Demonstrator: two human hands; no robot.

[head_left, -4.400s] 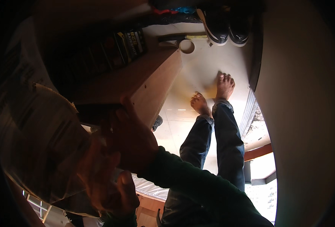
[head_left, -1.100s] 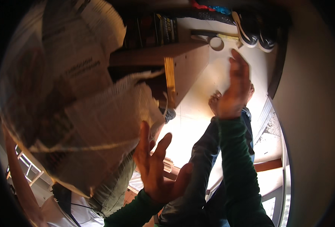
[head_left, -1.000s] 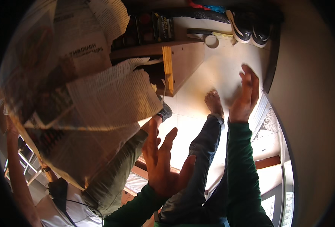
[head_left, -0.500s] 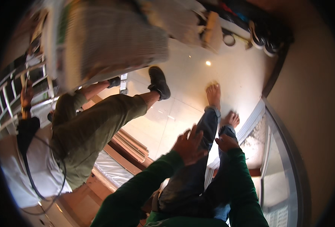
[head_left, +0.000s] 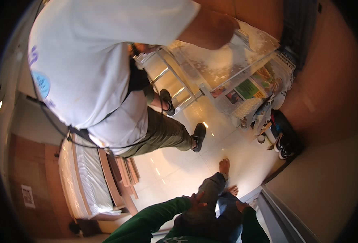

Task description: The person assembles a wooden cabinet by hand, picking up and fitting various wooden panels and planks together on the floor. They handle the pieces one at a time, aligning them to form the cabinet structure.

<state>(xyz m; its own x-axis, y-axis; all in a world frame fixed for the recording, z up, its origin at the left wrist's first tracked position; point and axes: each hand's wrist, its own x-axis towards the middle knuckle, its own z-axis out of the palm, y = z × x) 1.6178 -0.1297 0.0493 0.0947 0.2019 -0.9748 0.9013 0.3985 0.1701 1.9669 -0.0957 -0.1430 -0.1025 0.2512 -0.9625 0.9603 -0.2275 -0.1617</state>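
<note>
My left hand (head_left: 197, 200), in a green sleeve, hangs in front of my dark jeans (head_left: 211, 186), its fingers loosely apart and nothing in them. My right hand (head_left: 241, 206) is beside my other thigh, partly covered by its sleeve; its fingers look loose, and no object shows in it. Below them my bare foot (head_left: 224, 166) is on the pale tiled floor (head_left: 167, 164). A co-worker in a white shirt (head_left: 82, 60) stands ahead to the left and reaches an arm (head_left: 211, 32) over a plastic-covered surface (head_left: 203, 60).
A metal ladder-like frame (head_left: 171, 69) stands beside the co-worker. Printed sheets (head_left: 247, 90) drape off the covered surface. A tape roll (head_left: 261, 139) and shoes (head_left: 286, 146) sit by the right wall. Wooden strips (head_left: 127, 172) and a plastic-wrapped mattress (head_left: 96, 178) are at left; a grey frame (head_left: 284, 214) is at lower right.
My view has swung up, bringing the co-worker's upper body and the covered surface into sight. Both my hands now appear lower in the picture, near my thighs.
</note>
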